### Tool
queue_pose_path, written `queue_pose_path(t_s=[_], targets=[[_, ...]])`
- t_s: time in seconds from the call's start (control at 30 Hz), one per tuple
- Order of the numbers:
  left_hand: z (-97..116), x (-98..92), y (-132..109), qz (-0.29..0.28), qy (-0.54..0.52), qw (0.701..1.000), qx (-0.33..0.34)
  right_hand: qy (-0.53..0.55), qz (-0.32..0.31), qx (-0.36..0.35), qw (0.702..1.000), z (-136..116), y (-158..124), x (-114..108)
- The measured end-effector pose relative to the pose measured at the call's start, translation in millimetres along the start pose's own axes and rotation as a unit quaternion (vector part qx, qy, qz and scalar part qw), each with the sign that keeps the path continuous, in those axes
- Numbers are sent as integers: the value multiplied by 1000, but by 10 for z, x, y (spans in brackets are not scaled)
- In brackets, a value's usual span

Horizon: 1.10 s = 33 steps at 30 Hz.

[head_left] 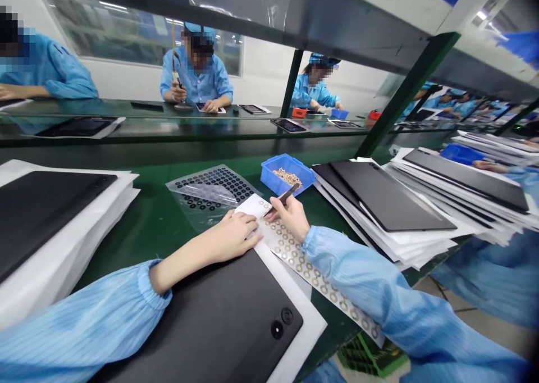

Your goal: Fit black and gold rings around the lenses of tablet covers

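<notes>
My right hand [290, 217] pinches dark tweezers [287, 193], their tips down at a long white strip of ring-shaped stickers [314, 273]. Close by on the left, my left hand [236, 234] lies palm down with its fingers extended over the strip's upper end. Under my left forearm rests a dark grey tablet back [219, 321] on white paper, with two round camera parts near its right corner. Beyond my hands lies a clear sheet of black ring stickers [214, 186]. A blue tray [273, 172] behind the tweezers holds small tan pieces.
Stacks of tablet panels with paper stand at the left [54, 209] and right [391, 197]. A green crate [370, 355] is below the bench edge. Overhead runs a grey shelf [337, 40] with a slanted green post [404, 96]. Co-workers sit across the bench and at the right.
</notes>
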State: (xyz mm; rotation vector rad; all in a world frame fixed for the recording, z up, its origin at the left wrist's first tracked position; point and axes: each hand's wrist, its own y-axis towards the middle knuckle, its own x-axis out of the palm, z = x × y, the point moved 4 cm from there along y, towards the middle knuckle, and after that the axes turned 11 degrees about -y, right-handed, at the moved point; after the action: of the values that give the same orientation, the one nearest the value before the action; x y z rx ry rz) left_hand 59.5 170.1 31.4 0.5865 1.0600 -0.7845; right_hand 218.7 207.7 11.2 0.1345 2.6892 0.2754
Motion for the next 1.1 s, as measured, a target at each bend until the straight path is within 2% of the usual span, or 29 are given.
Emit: queue_pose_path(t_s=[0.1, 0.17, 0.27, 0.3, 0.37, 0.43, 0.5, 0.57, 0.67, 0.73, 0.8, 1.1], targets=[[1, 14, -2, -7, 19, 1000, -3, 60, -23, 1, 998, -247, -211, -165], [-22, 28, 9, -5, 27, 1000, -1, 53, -79, 8, 995, -438, -488, -282], [-80, 48, 44, -4, 24, 1000, 3, 45, -167, 78, 982, -572, -1015, -360], [-87, 48, 51, -3, 23, 1000, 7, 57, -178, 104, 977, -563, -1184, -356], [-49, 26, 32, 13, 30, 999, 21, 91, -153, 132, 975, -479, -1450, -324], [78, -10, -68, 43, 41, 997, 42, 131, -89, 130, 979, -351, -1599, -276], [278, -22, -266, 70, 41, 995, 66, 170, -30, 118, 978, -236, -1660, -224], [501, 10, -528, 79, 26, 992, 90, 195, -2, 110, 975, -171, -1676, -176], [777, 121, -880, 53, 24, 989, 137, 194, 9, 105, 975, -164, -1682, -152], [885, 187, -1002, 31, 36, 983, 176, 174, 9, 95, 980, -195, -1687, -159], [925, 217, -1018, 24, 42, 979, 195, 154, 11, 84, 984, -226, -1689, -167], [945, 192, -885, 39, 52, 978, 199, 156, 30, 74, 985, -259, -1691, -177]])
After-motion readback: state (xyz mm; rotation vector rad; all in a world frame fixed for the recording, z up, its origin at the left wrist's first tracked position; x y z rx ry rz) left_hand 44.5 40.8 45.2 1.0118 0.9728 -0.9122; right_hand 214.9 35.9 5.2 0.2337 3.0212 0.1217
